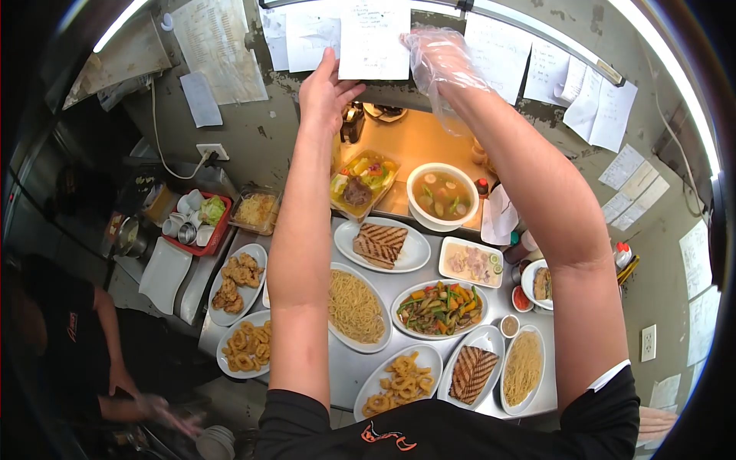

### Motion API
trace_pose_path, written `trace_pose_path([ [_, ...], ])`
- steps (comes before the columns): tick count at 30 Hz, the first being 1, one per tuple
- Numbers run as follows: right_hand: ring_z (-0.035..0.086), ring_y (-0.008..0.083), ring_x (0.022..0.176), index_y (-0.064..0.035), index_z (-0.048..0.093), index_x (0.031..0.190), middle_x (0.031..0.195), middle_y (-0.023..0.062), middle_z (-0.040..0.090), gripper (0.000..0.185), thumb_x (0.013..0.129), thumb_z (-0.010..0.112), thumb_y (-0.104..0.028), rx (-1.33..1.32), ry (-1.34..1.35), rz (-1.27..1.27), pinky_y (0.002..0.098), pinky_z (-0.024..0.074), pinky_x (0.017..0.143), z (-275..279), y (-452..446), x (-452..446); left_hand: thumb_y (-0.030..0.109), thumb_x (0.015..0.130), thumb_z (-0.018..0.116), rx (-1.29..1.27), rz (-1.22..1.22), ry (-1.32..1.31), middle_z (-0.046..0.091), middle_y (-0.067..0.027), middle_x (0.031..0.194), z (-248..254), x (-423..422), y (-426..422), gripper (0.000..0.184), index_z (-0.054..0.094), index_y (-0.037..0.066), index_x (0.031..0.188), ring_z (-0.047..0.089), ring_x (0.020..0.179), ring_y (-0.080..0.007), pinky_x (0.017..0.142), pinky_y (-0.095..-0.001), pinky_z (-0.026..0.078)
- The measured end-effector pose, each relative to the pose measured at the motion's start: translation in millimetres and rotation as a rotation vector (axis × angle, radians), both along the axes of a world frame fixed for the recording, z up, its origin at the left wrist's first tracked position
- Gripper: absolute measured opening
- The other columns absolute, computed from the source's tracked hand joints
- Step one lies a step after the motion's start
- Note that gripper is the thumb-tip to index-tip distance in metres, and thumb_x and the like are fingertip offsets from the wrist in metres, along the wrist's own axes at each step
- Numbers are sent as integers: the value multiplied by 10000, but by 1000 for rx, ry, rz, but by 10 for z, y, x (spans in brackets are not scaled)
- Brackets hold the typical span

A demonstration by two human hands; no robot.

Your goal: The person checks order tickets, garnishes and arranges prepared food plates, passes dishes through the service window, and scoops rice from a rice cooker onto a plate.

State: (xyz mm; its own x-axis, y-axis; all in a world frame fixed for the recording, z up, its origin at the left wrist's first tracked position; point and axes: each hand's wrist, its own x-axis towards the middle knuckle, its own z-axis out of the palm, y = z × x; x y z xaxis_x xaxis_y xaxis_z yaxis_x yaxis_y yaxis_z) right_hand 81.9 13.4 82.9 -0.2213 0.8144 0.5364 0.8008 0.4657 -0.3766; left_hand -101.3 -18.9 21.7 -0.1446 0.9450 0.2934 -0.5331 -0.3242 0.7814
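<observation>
- Counted on the stainless-steel worktop (345, 372): two white oval plates of noodles (356, 307), two white oval plates of golden fried rings (399, 383), two white oval plates of grill-striped brown slabs (382, 244).
- Also one white oval plate of battered golden pieces (238, 282), one white oval plate of mixed vegetable strips (439, 309), one white rectangular dish of pale pinkish food (470, 262) with two round green slices.
- One small cup of brown sauce (509, 326), one small cup of red sauce (522, 298).
- Beyond, under warm light: one white round bowl of brownish soup (443, 195), one clear plastic tub of salad (364, 180).
- At left, one clear plastic tub of noodles (255, 210).
- Handwriting on the white rectangular paper slip (374, 38), too small to read; likewise on the neighbouring white slips (494, 54). Red lettering on a co-worker's black shirt (61, 337), too blurred to make out.
- Paper slip high at top centre, written face toward the camera, long axis seemingly upright, top cut off by the frame.
- Bare left hand (331, 93) at its lower left corner, thumb and fingers apart.
- Right hand (441, 61) in a clear plastic glove, fingertips at its right edge; cannot tell whether pinched on it.
</observation>
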Motion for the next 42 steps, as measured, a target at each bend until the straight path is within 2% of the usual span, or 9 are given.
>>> trace_pose_path([
  [5, 657, 273, 1092, -82, 645, 1252, 1244, 126, 666, 311, 999, 513, -206, -56, 367, 136, 357, 518, 959, -46, 11, -2, 163, 947, 642, 17, 35, 100, 607, -168, 1222, 97, -17, 48, 438, 513, -80, 1287, 606, 1106, -285, 974, -469, 510],
  [8, 675, 262, 996, -55, 665, 1209, 1112, 146, 699, 321, 977, 566, -253, 159, 234, 179, 357, 525, 881, -179, 351, 101, 88, 922, 655, 0, 50, 84, 631, -156, 1178, 47, -5, 157, 409, 523, -86, 1268, 640, 1048, -277, 917, -431, 546],
  [12, 672, 248, 852, -18, 683, 1124, 905, 149, 690, 329, 920, 638, -271, -208, -30, 42, 356, 515, 782, 224, -589, 102, 68, 915, 662, -1, 165, 85, 658, -141, 1119, -6, 41, 281, 362, 543, -71, 1228, 676, 959, -260, 837, -387, 581],
  [13, 675, 291, 835, 1, 670, 1085, 877, 165, 681, 295, 911, 628, -234, -116, 32, 80, 373, 520, 782, 185, -768, 111, 65, 913, 666, -5, 181, 85, 664, -138, 1104, 2, 52, 310, 352, 548, -65, 1218, 683, 940, -256, 822, -378, 586],
  [17, 654, 368, 932, 5, 622, 1199, 961, 207, 677, 341, 908, 607, -172, 453, -250, 268, 435, 510, 853, -76, -667, 194, 66, 894, 694, 22, 197, 81, 673, -139, 1067, 17, 108, 365, 312, 579, -55, 1157, 680, 920, -236, 781, -365, 584],
  [20, 646, 365, 932, -22, 544, 1340, 971, 201, 669, 472, 877, 602, -89, 638, -487, 226, 444, 508, 866, -13, -477, 220, 44, 872, 709, 54, 262, 51, 686, -139, 1001, -12, 171, 440, 270, 616, -70, 1098, 679, 851, -207, 685, -332, 577],
  [30, 668, 374, 983, -58, 360, 1506, 1037, 227, 669, 749, 822, 664, -41, 499, -620, 25, 431, 541, 842, 322, -590, 275, 3, 809, 694, 61, 316, 21, 684, -146, 973, -50, 221, 464, 299, 623, -102, 1080, 645, 810, -185, 702, -302, 502],
  [39, 671, 375, 999, -57, 381, 1493, 1072, 239, 670, 703, 852, 666, -33, 349, -607, -42, 455, 539, 853, 440, -524, 180, -1, 813, 677, 60, 318, 21, 682, -173, 989, -31, 221, 479, 290, 614, -113, 1072, 652, 830, -209, 747, -323, 515],
  [42, 632, 254, 880, -51, 518, 1324, 981, 151, 672, 402, 946, 591, -165, 218, -214, 168, 362, 514, 761, 477, -685, 229, 1, 813, 679, 45, 308, 17, 684, -174, 986, -1, 246, 418, 285, 613, -114, 1065, 656, 826, -211, 739, -327, 523],
])
